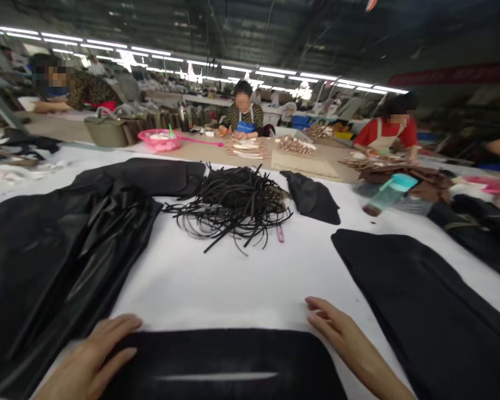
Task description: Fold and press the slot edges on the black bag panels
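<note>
A flat black panel (229, 353) with rounded corners lies on the white tabletop (233, 283) right in front of me. A narrow pale streak runs across it; whether this is a slit or a reflection I cannot tell. My left hand (98, 353) rests at the panel's far left corner, thumb and fingers apart. Beside the far right corner, my right hand (337, 328) has its fingers stretched out and appears to hold nothing. Farther off sits a tangled heap of thin black strips (245, 197). A small pink tool (280, 234) pokes out from under the heap.
Black sheet material (62, 244) is piled at left, and a stack of black panels (429, 294) lies at right. A smaller black piece (312, 197), a teal-lidded bottle (389, 194) and a pink basin (160, 139) stand beyond. Several people work across the table.
</note>
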### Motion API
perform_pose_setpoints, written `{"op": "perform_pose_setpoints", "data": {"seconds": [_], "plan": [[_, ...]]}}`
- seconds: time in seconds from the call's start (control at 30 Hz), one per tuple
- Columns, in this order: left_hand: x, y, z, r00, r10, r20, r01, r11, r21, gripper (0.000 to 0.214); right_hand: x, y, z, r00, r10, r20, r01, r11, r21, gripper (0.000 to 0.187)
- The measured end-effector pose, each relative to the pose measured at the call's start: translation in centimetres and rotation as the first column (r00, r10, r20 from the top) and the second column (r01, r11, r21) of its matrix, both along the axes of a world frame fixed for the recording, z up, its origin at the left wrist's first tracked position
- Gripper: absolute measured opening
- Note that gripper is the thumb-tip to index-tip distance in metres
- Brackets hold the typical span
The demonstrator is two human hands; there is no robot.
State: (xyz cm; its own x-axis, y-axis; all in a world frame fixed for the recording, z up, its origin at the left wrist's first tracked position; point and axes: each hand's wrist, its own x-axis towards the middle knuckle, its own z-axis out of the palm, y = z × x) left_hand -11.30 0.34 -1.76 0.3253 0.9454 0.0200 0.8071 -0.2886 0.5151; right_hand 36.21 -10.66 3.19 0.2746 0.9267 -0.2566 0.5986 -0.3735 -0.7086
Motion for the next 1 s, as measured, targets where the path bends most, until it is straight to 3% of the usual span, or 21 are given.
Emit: {"op": "perform_pose_setpoints", "data": {"seconds": [0.13,0.27,0.37,0.47,0.63,0.83,0.93,1.0], "plan": [[0.8,-1.7,4.0,0.993,-0.064,-0.1,0.055,0.995,-0.088,0.034,-0.6,-4.8,-2.1,0.997,-0.057,0.044,0.062,0.992,-0.108,0.056],[2.9,-1.7,6.0,0.982,-0.093,-0.165,0.064,0.982,-0.176,0.034,-1.8,-5.3,-3.3,0.979,-0.107,0.174,0.128,0.985,-0.119,0.046],[3.1,-1.4,6.3,0.984,-0.037,-0.175,-0.007,0.971,-0.24,0.033,-2.5,-4.4,-3.0,0.975,-0.059,0.214,0.093,0.984,-0.151,0.029],[3.1,-1.2,6.3,0.985,-0.015,-0.172,-0.032,0.964,-0.265,0.016,-2.5,-3.7,-2.8,0.983,-0.032,0.181,0.062,0.984,-0.166,0.026],[3.4,-1.3,6.7,0.994,0.035,-0.104,-0.063,0.96,-0.274,0.01,-1.9,-3.9,-3.0,0.983,-0.136,0.121,0.142,0.989,-0.047,0.036],[3.8,-1.5,7.2,0.994,0.095,0.049,-0.07,0.923,-0.379,0.006,-2.4,-3.8,-1.5,0.959,-0.267,-0.101,0.258,0.962,-0.088,0.039],[3.7,-1.5,7.6,0.977,0.108,0.184,0.005,0.851,-0.525,0.019,-3.0,-3.8,0.5,0.943,-0.272,-0.192,0.244,0.957,-0.155,0.051],[3.2,-1.4,7.7,0.941,0.175,0.291,0.062,0.754,-0.654,0.031,-3.4,-4.0,1.9,0.933,-0.192,-0.305,0.131,0.969,-0.208,0.043]]}}
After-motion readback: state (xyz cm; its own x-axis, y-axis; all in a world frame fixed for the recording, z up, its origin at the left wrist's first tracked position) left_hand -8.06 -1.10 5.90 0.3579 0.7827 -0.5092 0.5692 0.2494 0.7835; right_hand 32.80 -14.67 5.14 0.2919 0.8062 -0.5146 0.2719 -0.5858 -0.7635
